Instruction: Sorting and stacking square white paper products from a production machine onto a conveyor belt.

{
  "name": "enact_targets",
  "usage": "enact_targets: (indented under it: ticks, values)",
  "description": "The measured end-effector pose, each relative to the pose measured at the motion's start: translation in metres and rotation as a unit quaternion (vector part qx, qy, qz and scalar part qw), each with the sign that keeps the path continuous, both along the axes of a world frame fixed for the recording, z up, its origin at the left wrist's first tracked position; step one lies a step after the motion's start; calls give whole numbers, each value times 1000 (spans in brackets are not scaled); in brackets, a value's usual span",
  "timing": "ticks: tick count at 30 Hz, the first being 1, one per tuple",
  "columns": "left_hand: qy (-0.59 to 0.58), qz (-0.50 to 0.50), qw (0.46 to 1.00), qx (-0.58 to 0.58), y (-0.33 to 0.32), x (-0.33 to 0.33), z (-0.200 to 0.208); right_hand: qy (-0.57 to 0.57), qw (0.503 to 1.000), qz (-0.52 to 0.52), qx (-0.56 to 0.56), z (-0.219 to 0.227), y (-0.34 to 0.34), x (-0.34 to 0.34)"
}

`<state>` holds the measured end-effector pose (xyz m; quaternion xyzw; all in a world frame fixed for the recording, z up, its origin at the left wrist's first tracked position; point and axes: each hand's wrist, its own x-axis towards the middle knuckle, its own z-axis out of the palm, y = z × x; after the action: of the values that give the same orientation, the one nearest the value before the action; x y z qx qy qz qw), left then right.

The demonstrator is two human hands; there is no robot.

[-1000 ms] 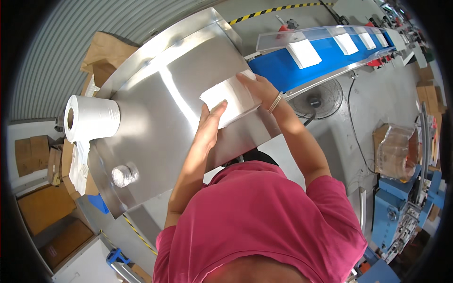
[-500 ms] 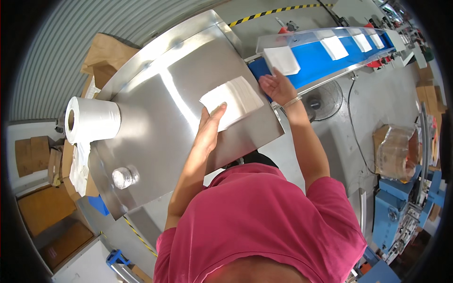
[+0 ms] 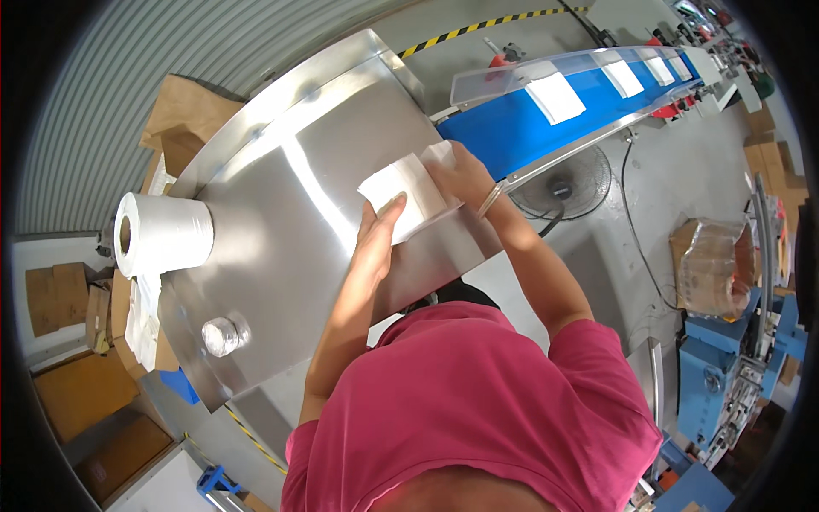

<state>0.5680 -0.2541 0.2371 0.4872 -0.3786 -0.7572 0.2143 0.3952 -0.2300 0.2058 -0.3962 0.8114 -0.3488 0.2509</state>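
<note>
A stack of white paper sheets (image 3: 408, 189) lies near the right edge of a shiny steel table (image 3: 281, 230). My left hand (image 3: 380, 229) presses on the stack's near side with the fingers laid flat along it. My right hand (image 3: 465, 175) grips the stack's far right corner, beside a blue conveyor belt (image 3: 512, 128). Single white sheets (image 3: 556, 96) ride the belt, spaced apart toward the upper right.
A big white paper roll (image 3: 162, 235) stands at the table's left edge, with a round metal knob (image 3: 222, 336) nearer me. Brown cartons (image 3: 183, 115) lie behind and left of the table. A floor fan (image 3: 563, 181) sits under the belt. Blue machinery (image 3: 725, 375) stands at right.
My right hand was out over the belt half a second ago and has come back to the stack. The sheets on the belt have travelled further to the upper right. My left hand stayed on the stack.
</note>
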Motion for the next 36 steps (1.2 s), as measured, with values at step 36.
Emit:
enact_targets:
  ticks: [36]
  values:
    - [-30,-32,999,-24,-3,-6,-11,83,991,101,14,-3,-1,8]
